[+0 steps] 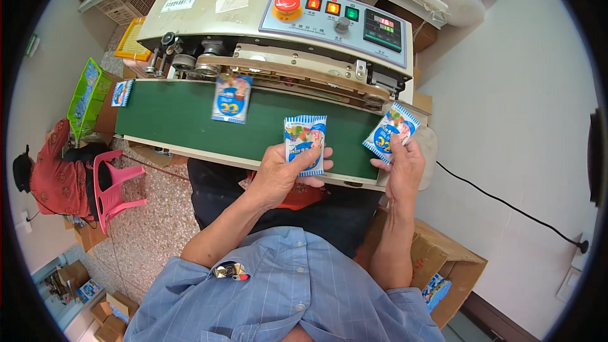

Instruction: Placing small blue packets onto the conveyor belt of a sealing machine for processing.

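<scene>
In front of me stands a band sealing machine (247,19) with a green conveyor belt (171,111). My left hand (282,174) grips a small blue-and-white packet (305,133) upright over the belt's near edge, thumb across its front. Over the belt's right end, my right hand (405,168) pinches a second, tilted packet (392,130) of the same kind by its lower part. Another packet (232,101) hangs from the machine's sealing band (285,68), lying against the belt left of my hands. One more packet (121,94) is at the belt's far left end.
A bright green crate (88,101) holding packets stands beyond the belt's left end. At left, a person in red (60,180) is beside a pink chair (111,180). A cardboard box (456,259) with packets sits by my right elbow. A black cable (506,202) runs along the right wall.
</scene>
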Available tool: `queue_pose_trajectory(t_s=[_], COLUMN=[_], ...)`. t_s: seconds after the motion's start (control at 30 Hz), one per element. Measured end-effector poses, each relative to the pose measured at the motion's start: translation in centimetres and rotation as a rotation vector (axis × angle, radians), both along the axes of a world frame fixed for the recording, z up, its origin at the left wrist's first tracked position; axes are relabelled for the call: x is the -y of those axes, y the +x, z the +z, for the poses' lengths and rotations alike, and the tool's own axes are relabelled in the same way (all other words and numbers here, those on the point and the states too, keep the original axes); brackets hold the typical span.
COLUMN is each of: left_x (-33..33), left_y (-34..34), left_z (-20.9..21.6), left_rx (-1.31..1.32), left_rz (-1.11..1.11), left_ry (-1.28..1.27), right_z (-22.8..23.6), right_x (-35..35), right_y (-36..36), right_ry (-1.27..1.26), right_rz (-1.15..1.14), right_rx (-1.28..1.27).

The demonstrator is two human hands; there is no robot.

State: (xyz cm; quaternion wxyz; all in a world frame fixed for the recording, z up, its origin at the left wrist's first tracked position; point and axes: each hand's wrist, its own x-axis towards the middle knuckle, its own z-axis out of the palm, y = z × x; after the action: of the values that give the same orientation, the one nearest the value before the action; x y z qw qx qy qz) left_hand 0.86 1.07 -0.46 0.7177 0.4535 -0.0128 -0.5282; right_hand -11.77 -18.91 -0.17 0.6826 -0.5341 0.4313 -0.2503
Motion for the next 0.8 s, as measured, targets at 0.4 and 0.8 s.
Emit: queue_pose_trajectory(t_s=[0.4, 0.8], left_x=[-0.2, 0.2], left_y=[0.4, -1.3], left_z=[0.1, 0.4], left_rx=[-0.081, 0.116], left_rz=[-0.086, -0.015], left_ry=[-0.102, 0.074], right_z=[-0.6, -0.1], right_x=[-2.4, -6.3], right_y=[3.9, 0.1], right_ry=[-0.060, 0.184], right_rz=[0.164, 0.402], right_rx=[-0.039, 0.191])
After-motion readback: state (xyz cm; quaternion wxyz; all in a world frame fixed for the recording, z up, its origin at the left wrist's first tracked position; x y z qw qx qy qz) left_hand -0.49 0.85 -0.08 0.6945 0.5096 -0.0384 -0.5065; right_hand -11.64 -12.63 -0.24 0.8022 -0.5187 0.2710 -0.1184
